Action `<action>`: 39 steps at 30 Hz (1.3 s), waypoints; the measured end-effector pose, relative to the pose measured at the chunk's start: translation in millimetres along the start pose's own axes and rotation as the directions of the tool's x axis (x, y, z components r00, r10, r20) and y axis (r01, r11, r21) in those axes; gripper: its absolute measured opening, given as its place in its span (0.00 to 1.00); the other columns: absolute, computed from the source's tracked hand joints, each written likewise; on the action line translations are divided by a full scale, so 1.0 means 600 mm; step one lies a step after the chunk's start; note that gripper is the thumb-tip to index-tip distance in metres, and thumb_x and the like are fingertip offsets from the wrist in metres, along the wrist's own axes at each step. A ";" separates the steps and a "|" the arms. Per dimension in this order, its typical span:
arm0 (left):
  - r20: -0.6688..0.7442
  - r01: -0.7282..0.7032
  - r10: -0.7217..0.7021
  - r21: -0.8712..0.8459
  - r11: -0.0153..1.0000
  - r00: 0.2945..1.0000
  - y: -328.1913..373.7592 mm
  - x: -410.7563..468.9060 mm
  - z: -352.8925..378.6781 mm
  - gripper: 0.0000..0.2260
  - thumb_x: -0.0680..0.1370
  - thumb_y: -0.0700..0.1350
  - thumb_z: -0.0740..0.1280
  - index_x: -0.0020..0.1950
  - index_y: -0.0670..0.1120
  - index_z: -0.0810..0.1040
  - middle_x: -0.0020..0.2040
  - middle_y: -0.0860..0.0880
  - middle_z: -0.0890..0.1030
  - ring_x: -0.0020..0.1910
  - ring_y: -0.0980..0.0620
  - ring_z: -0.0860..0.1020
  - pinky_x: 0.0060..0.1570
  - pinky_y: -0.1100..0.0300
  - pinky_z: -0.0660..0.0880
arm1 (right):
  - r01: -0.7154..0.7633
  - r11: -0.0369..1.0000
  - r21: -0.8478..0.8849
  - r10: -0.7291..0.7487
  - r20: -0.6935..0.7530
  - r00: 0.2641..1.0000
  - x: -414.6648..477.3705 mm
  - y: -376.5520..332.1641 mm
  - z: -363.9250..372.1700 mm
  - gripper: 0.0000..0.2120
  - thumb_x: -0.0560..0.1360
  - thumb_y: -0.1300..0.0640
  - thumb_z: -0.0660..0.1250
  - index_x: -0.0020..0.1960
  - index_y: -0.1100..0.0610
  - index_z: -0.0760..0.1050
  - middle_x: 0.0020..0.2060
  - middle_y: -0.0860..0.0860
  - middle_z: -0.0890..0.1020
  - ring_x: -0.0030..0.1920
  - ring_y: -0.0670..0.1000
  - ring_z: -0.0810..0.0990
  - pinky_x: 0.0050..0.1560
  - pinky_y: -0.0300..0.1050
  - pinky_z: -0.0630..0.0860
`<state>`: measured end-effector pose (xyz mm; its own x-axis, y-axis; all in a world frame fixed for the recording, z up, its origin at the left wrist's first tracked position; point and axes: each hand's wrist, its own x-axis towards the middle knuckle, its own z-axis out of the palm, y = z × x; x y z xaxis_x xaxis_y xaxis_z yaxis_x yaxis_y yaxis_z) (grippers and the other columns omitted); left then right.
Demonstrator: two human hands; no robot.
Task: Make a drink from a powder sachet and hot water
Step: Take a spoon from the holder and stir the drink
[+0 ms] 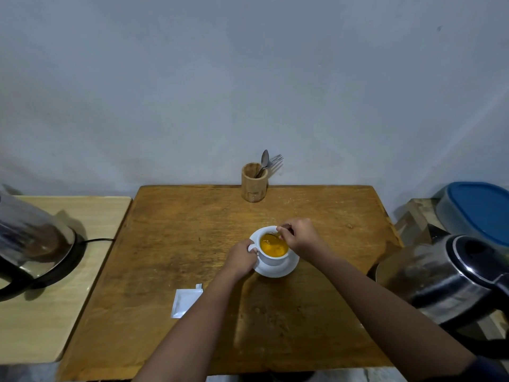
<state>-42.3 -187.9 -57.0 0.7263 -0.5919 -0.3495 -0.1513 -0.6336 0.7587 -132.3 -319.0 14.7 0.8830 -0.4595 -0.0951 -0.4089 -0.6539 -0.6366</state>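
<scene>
A white cup (271,260) full of orange drink (273,245) stands on a white saucer (278,270) in the middle of the wooden table (192,238). My left hand (242,257) grips the cup's handle on its left side. My right hand (301,234) pinches a spoon (275,235) whose bowl dips into the drink. An opened white sachet (185,301) lies flat on the table to the left of my left forearm, with a torn-off corner (199,286) beside it.
A wooden holder (254,183) with a spoon and fork stands at the table's far edge. A steel kettle (440,279) sits at the right edge. Another kettle (33,238) rests on its base on the pale side table (68,299) at left. A blue-lidded container (479,210) is at far right.
</scene>
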 end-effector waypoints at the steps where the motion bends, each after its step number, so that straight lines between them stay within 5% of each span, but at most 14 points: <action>1: -0.001 0.003 -0.003 0.003 1.000 1.000 0.000 0.000 0.000 0.12 0.78 0.42 0.60 0.59 0.43 0.76 0.57 0.41 0.79 0.55 0.43 0.76 0.53 0.53 0.73 | 0.021 0.999 -0.032 -0.021 0.026 0.999 -0.001 0.001 -0.002 0.11 0.77 0.59 0.61 0.46 0.63 0.81 0.42 0.58 0.83 0.39 0.53 0.77 0.39 0.45 0.72; 9: 0.008 0.000 0.000 0.024 1.000 1.000 0.001 0.002 -0.002 0.12 0.78 0.42 0.60 0.59 0.42 0.76 0.57 0.40 0.79 0.55 0.42 0.76 0.52 0.55 0.72 | 0.139 0.964 -0.226 -0.095 0.196 0.976 -0.015 -0.011 -0.028 0.13 0.78 0.58 0.59 0.53 0.63 0.80 0.50 0.59 0.82 0.48 0.56 0.79 0.49 0.53 0.77; 14: 0.003 0.009 -0.009 0.010 1.000 1.000 -0.001 0.002 0.000 0.11 0.78 0.41 0.60 0.57 0.41 0.77 0.56 0.39 0.79 0.54 0.41 0.76 0.49 0.56 0.70 | 0.213 0.958 -0.189 -0.162 0.253 0.954 -0.019 -0.012 -0.015 0.14 0.77 0.59 0.60 0.39 0.67 0.78 0.37 0.63 0.82 0.37 0.59 0.77 0.41 0.55 0.74; 21: 0.001 0.021 -0.021 0.008 1.000 1.000 0.001 -0.001 -0.001 0.11 0.78 0.42 0.60 0.58 0.41 0.77 0.57 0.40 0.79 0.55 0.41 0.76 0.53 0.53 0.73 | 0.302 0.938 -0.171 -0.250 0.270 0.930 -0.020 -0.018 -0.003 0.11 0.77 0.63 0.60 0.47 0.67 0.80 0.43 0.62 0.83 0.42 0.54 0.76 0.43 0.44 0.68; 24: 0.009 0.022 -0.022 0.000 1.000 1.000 0.001 0.000 -0.001 0.11 0.78 0.42 0.60 0.57 0.41 0.77 0.57 0.40 0.79 0.55 0.41 0.76 0.53 0.52 0.73 | 0.299 0.932 -0.206 -0.231 0.298 0.926 -0.016 -0.014 -0.003 0.12 0.77 0.63 0.59 0.52 0.66 0.79 0.50 0.62 0.82 0.51 0.59 0.78 0.52 0.51 0.73; 29: 0.024 0.019 -0.019 0.004 1.000 1.000 0.001 0.000 -0.004 0.11 0.77 0.42 0.60 0.57 0.41 0.77 0.57 0.39 0.79 0.55 0.40 0.76 0.52 0.53 0.72 | 0.270 0.914 -0.303 -0.172 0.315 0.934 -0.015 -0.015 -0.011 0.14 0.79 0.60 0.57 0.60 0.61 0.76 0.58 0.59 0.79 0.57 0.57 0.76 0.56 0.48 0.71; 39: 0.046 0.025 -0.026 0.028 0.999 0.999 0.002 0.002 -0.007 0.13 0.78 0.42 0.60 0.60 0.42 0.76 0.59 0.40 0.79 0.57 0.41 0.76 0.55 0.52 0.73 | 0.086 0.946 -0.312 -0.002 0.261 0.965 -0.012 -0.019 -0.034 0.12 0.78 0.56 0.61 0.56 0.58 0.78 0.53 0.57 0.81 0.51 0.56 0.79 0.53 0.54 0.78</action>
<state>-39.0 -187.1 -54.2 0.6982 -0.5974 -0.3944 -0.1520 -0.6621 0.7338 -138.4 -320.3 38.3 0.9133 -0.2858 -0.2903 -0.3828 -0.8459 -0.3713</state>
